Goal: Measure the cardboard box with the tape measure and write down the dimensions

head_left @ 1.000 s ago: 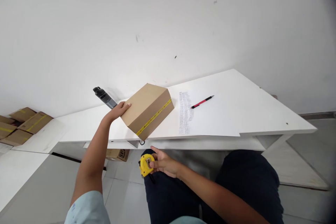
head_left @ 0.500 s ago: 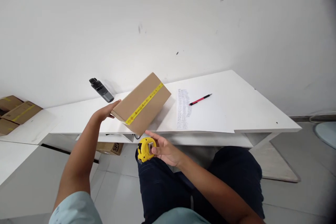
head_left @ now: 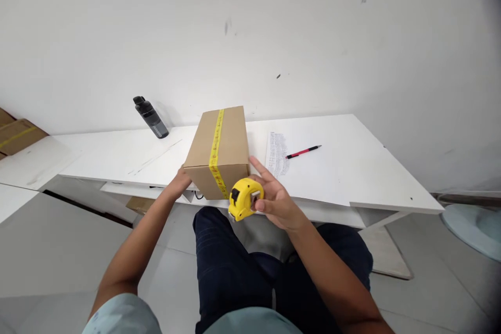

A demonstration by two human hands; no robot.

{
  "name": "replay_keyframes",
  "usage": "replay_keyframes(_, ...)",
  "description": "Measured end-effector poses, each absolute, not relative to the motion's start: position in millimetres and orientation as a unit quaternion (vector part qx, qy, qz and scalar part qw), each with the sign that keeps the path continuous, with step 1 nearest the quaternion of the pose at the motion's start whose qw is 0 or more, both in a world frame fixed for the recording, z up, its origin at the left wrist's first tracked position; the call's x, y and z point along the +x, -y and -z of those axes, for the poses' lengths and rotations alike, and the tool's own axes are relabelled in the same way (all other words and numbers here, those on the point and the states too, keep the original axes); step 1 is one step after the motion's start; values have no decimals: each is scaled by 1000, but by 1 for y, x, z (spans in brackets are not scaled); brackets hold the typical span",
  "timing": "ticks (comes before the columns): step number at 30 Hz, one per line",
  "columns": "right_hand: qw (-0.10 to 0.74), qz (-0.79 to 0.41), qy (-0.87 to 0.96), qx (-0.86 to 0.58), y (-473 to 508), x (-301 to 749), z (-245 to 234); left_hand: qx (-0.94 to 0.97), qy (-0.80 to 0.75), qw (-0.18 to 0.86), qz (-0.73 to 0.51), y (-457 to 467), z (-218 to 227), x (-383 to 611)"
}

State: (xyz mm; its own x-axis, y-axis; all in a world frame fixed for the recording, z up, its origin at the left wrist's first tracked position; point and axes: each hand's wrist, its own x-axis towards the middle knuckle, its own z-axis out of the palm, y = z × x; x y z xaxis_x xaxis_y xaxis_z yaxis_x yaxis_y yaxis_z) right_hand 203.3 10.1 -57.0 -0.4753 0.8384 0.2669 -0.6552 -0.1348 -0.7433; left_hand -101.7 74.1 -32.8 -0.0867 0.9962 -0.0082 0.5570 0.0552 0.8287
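A brown cardboard box (head_left: 235, 135) with yellow printed tape along its top and front rests on the white desk, its front end at the desk's front edge. My left hand (head_left: 180, 182) grips the box's left front corner from the side, with its fingers mostly hidden behind the box. In my right hand (head_left: 274, 199) is a yellow tape measure (head_left: 245, 195), held in front of the box's right front corner. The right index finger stretches out along the box's right side. No blade drawn out of the tape measure can be made out.
Right of the box lies a sheet of paper (head_left: 313, 182) covered partly in writing, with a red and black pen (head_left: 303, 152) on it. A dark bottle (head_left: 152, 119) stands at the back left. More cardboard boxes (head_left: 21, 138) sit at the far left, against the wall.
The tilted box has turned and come down onto the desk, its taped end now facing me. My left hand has moved lower and right; my right hand with the tape measure has moved right and up.
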Motion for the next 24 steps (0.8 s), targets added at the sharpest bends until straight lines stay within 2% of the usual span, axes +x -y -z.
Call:
replay_keyframes(3,562,-675,454,-148,-2,221,55,572,-644,210,-463,-45,21,-92)
replay_keyframes(6,613,-601,480,-178,9,224,44,645,-552,19,-528,1,10,-76)
replay_keyframes(9,623,-571,499,-192,22,211,30,801,-398,-137,-427,40,-2,-57)
replay_keyframes(13,619,-570,501,-203,36,189,23,875,-233,-256,-338,61,-19,-43)
replay_keyframes(15,629,-557,503,-203,39,184,23,878,-228,-274,-319,63,-23,-46)
replay_keyframes(18,661,-492,526,-208,30,188,22,862,-309,-253,-313,51,-20,-65)
replay_keyframes(24,762,-262,522,-279,-40,234,24,682,-559,-197,-428,-19,-20,-114)
